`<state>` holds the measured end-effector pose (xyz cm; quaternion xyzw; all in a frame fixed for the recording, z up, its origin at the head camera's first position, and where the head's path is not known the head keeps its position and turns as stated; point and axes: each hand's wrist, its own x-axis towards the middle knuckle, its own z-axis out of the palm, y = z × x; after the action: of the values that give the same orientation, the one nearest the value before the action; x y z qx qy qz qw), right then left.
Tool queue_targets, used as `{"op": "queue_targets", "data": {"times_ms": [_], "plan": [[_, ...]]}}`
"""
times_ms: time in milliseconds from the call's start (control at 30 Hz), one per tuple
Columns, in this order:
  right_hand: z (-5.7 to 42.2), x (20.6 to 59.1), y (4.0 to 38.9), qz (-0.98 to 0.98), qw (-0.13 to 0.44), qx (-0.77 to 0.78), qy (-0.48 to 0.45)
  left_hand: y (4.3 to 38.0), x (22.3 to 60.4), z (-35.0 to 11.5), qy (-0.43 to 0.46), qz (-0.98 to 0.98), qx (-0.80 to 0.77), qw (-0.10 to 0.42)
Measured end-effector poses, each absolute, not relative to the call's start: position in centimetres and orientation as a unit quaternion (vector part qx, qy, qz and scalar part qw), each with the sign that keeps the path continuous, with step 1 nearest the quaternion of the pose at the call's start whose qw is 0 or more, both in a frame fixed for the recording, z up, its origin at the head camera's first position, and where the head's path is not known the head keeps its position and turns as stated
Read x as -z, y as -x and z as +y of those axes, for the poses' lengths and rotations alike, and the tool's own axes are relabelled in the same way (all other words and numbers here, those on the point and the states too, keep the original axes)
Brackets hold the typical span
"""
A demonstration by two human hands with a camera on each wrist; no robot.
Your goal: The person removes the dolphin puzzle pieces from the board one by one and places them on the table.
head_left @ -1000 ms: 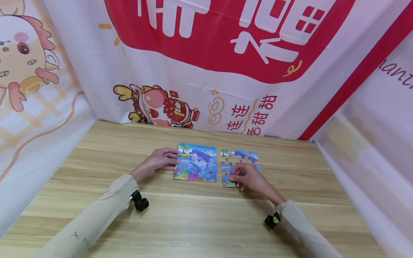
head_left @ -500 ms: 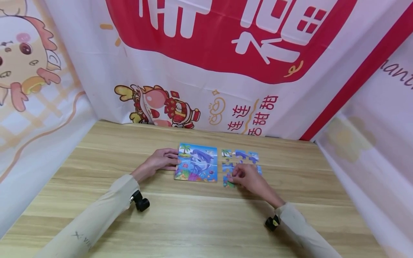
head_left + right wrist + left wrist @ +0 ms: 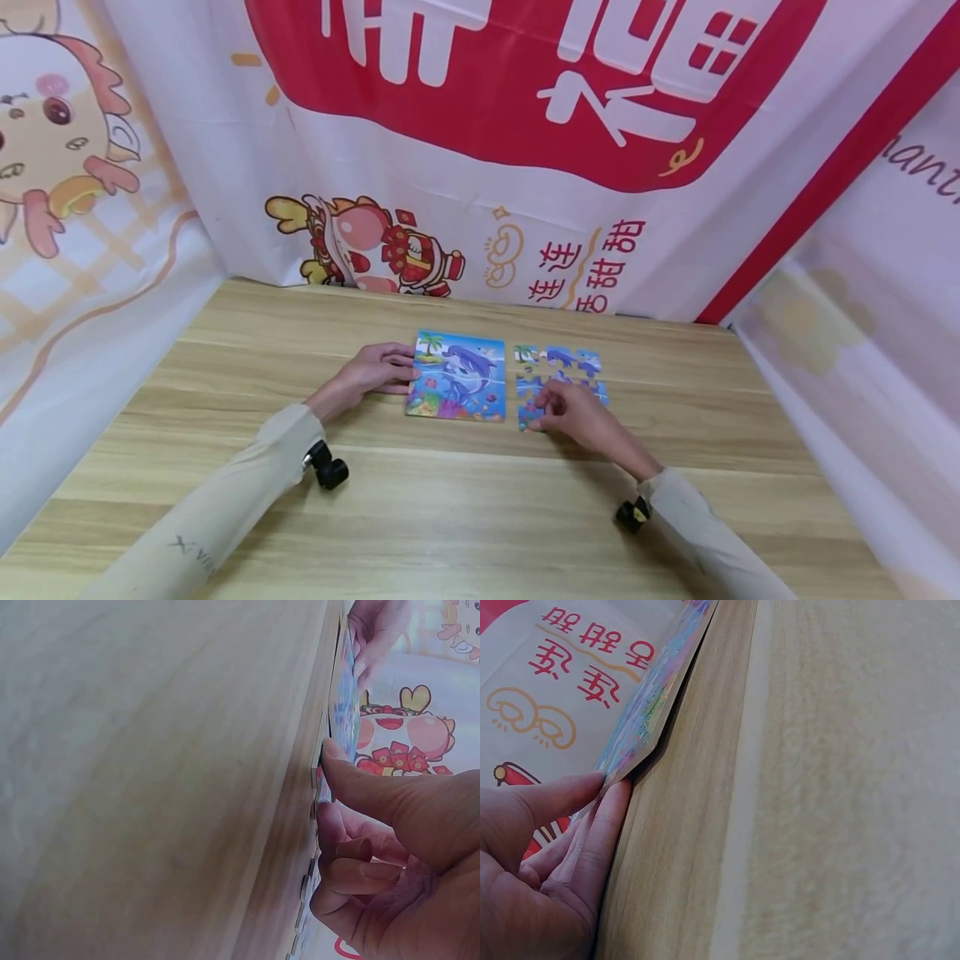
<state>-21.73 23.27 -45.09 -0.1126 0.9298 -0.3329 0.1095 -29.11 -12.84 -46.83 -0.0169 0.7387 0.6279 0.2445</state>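
Note:
My left hand [image 3: 372,371] pinches the left edge of a square dolphin picture board [image 3: 457,379]. In the left wrist view the thumb [image 3: 570,791] lies on its printed face and a finger is under the edge. Right of the board, jigsaw pieces [image 3: 558,357] with a matching dolphin print lie in rows, slightly apart. My right hand [image 3: 576,408] pinches the near-left corner piece [image 3: 527,417] between thumb and index finger, low over the table. Its other fingers are curled in, as the right wrist view shows, and it hides some pieces in the lower rows.
The wooden table [image 3: 450,517] runs back to a white and red printed cloth [image 3: 480,208]. Patterned cloths [image 3: 82,275] also stand at both sides. A small black camera mount [image 3: 327,467] sticks out from the left wrist, and another [image 3: 632,514] from the right.
The right thumb and index finger have shifted slightly on the corner piece, and the other fingers, stretched lower before, have drawn in. The left hand and board stay where they were.

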Motion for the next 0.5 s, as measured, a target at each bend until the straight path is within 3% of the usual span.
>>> {"op": "queue_targets", "data": {"times_ms": [500], "plan": [[21.5, 42.9, 22.5, 0.899, 0.072, 0.409, 0.142, 29.0, 46.9, -12.8, 0.014, 0.744, -0.622, 0.242]]}}
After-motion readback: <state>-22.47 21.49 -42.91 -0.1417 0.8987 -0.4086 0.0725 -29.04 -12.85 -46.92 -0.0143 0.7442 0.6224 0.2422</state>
